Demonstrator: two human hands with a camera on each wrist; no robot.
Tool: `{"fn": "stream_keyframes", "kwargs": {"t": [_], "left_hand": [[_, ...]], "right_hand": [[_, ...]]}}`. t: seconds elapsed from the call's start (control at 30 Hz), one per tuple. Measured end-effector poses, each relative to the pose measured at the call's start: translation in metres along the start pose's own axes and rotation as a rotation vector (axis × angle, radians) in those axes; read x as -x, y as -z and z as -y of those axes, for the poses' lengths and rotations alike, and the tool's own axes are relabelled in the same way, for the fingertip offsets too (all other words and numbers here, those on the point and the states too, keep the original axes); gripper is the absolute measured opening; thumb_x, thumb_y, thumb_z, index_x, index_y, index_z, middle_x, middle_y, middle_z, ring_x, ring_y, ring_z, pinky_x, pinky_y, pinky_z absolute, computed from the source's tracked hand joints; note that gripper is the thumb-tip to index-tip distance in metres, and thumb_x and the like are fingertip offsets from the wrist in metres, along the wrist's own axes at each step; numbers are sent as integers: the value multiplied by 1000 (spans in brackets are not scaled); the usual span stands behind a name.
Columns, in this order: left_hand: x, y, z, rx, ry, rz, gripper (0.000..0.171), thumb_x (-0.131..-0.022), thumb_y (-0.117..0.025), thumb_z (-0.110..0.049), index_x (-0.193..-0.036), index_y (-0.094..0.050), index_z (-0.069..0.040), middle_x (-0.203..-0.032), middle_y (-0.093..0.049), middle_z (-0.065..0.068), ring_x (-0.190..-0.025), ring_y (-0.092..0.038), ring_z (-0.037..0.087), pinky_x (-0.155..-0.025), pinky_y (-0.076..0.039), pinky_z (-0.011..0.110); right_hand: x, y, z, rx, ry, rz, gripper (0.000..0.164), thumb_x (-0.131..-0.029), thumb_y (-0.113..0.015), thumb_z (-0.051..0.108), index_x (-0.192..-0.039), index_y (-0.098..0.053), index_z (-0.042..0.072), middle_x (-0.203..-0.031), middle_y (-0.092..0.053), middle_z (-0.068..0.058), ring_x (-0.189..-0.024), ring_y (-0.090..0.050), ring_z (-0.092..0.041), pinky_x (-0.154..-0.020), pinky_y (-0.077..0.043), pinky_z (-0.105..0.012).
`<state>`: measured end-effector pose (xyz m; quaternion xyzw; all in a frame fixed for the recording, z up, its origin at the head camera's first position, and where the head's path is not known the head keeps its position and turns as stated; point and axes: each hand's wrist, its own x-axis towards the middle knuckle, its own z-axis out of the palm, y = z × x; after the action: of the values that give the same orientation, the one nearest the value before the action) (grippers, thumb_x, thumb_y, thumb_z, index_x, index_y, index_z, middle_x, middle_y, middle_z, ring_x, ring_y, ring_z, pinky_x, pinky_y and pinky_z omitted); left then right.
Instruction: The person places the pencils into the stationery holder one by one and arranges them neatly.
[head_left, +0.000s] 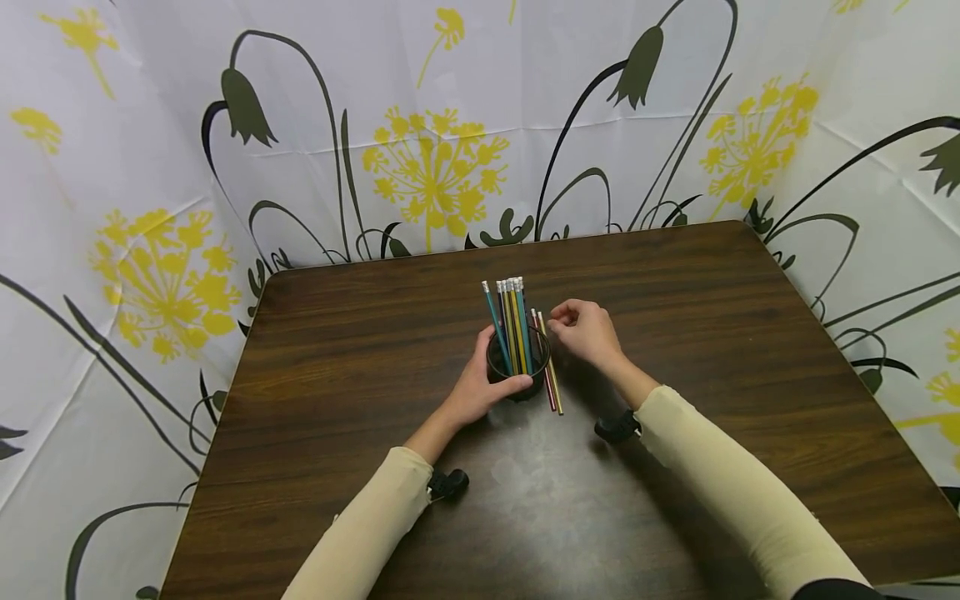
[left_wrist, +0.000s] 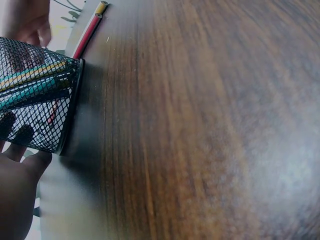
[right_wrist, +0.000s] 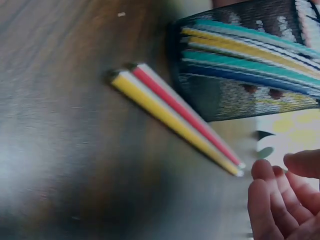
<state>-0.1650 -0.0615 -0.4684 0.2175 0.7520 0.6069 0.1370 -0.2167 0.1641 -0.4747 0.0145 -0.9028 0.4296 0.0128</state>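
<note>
A black mesh pencil cup (head_left: 536, 387) stands on the table, holding several pencils (head_left: 514, 325) in teal, yellow and dark colours, eraser ends up. My left hand (head_left: 477, 385) grips the cup from its left side, thumb across the near side. Just right of the cup, a red pencil (right_wrist: 180, 106) and a yellow pencil (right_wrist: 170, 119) lie side by side on the tabletop. Near their far ends is my right hand (head_left: 588, 332), fingers loosely bent, with nothing between them. In the left wrist view, the cup partly hides the right hand.
The dark wood-grain table (head_left: 360, 358) reaches back to a white curtain (head_left: 315, 192) printed with yellow and dark green flowers. A black wrist device (head_left: 448, 485) sits on the left forearm, and another (head_left: 618, 427) on the right.
</note>
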Motion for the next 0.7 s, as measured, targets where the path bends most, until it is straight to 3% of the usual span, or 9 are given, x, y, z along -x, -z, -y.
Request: {"fn": "stream_keyframes", "kwargs": {"t": [0.17,0.33,0.57,0.7], "left_hand": [[0,0,0,-8,14,-1,88,-89,-74,-18,-153,-15,-9,-142,-42,19,-121,-50,35,-101,-41,52],[-1,0,0,-9,20,0,88,-89,-74,-17,-153,-15,-9,-142,-42,20,-121,-49,37,-102,-39,54],[-9,-3,36,-7,3,-35,89,-88,-75,-21,-154,-15,-23,-143,-42,14,-121,-50,33,-101,-41,52],[-9,-3,37,-6,-10,-50,87,-87,-76,-23,-152,-19,-28,-141,-44,10,-119,-52,29,-99,-42,49]], "right_hand": [[-1,-13,-14,68,-25,88,21,-92,-68,22,-106,-72,7,-85,-70,-3,-68,-62,-16,-68,-47,-34],[-2,-21,-21,118,-43,108,22,-91,-69,24,-105,-73,7,-80,-67,-2,-67,-58,-16,-64,-46,-33],[-2,-20,-19,197,-62,130,16,-86,-67,15,-100,-73,9,-79,-64,0,-69,-56,-17,-63,-43,-33],[-1,-18,-15,268,-80,144,16,-87,-68,21,-98,-73,12,-82,-65,0,-73,-58,-19,-65,-45,-37]]}}
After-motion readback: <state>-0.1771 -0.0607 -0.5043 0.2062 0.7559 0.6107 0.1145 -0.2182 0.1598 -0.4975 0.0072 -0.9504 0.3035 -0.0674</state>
